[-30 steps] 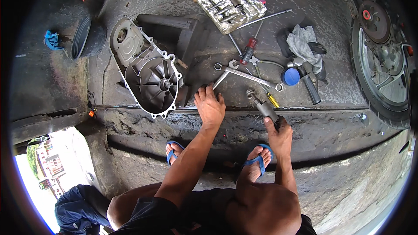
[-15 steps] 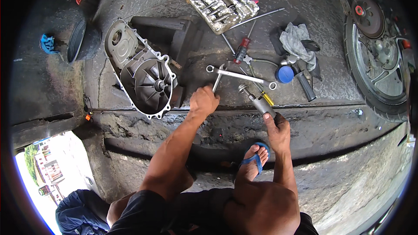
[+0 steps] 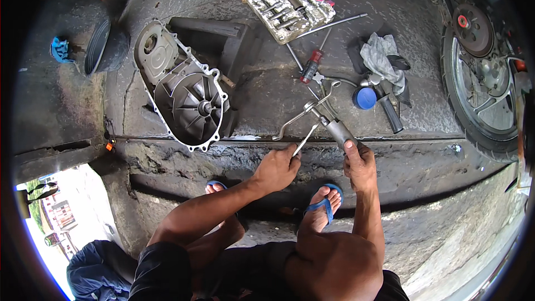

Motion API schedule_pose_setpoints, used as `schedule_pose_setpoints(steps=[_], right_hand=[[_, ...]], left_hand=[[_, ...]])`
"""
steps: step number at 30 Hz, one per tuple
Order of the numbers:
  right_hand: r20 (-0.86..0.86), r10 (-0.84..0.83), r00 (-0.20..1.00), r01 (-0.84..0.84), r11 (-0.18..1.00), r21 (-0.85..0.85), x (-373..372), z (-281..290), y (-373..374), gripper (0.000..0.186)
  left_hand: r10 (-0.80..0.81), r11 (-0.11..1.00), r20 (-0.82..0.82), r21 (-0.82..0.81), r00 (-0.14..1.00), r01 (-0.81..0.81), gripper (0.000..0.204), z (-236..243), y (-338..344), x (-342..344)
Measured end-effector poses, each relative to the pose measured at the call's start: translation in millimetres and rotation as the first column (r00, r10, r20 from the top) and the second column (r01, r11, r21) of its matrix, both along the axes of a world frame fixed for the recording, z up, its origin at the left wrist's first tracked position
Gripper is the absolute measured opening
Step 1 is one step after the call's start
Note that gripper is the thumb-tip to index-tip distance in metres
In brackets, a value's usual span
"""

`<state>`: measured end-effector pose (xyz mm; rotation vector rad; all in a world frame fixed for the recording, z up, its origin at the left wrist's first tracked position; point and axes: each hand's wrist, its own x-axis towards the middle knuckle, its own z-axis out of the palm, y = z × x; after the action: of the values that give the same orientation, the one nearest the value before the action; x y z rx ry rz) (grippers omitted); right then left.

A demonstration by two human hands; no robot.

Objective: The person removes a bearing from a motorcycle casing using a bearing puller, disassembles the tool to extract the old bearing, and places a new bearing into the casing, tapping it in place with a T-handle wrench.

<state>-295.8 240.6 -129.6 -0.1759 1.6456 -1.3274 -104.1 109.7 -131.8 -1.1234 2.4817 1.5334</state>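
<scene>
OK, going left to right. Upper left of the frame there's a blue cloth (image 3: 60, 50) near a black tub (image 3: 97, 49), then the big metal casing (image 3: 179, 81) lying open side up, ribbed bowl toward the lower end. It's loose, with no cover over that open side.

Just left of centre, the left hand (image 3: 281, 169) has its fingers curled closed around a slim metal tool (image 3: 304, 140) (bit blurry, so I won't swear to its type). The tool's far end points up toward the front of the steel cylinder (image 3: 339, 132). A ring spanner (image 3: 293, 119) runs diagonally behind the cylinder's bolt-like head; can't tell if they touch.

Upper middle is a foam tool tray (image 3: 319, 12) with several pieces sitting in it, and below that a red-handled screwdriver (image 3: 314, 67).

Right of centre, the right hand (image 3: 360, 166) grips the cylinder's lower end, thumb on top, fingers wrapped shut around it. Past that: a blue round cap (image 3: 365, 98), a grey rag (image 3: 384, 62), and a wheel (image 3: 482, 97) at the far right.

Progress-wise I'd call it mid-job: tools are out and both hands are loaded, but the two held pieces aren't visibly joined, and the cylinder is well apart from the casing.
</scene>
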Motion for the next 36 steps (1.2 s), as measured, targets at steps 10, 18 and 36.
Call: schedule_pose_setpoints(steps=[10,18,36], right_hand=[[-0.027,0.067,0.997,-0.068,0.997,-0.026,-6,12,0,0.050],[-0.195,0.275,0.941,-0.288,0.957,-0.041,-5,26,-2,0.053],[-0.677,0.490,0.549,-0.175,0.860,0.480,-59,-31,-217,0.074]], left_hand=[[0.059,0.994,-0.043,0.090,0.997,-0.055,0.036,-6,-8,-17],[0.394,0.576,-0.002,0.780,0.919,-0.245,0.073,-20,-15,-36],[0.930,0.355,-0.334,0.711,0.152,-0.607,0.036,-4,-52,-64]])
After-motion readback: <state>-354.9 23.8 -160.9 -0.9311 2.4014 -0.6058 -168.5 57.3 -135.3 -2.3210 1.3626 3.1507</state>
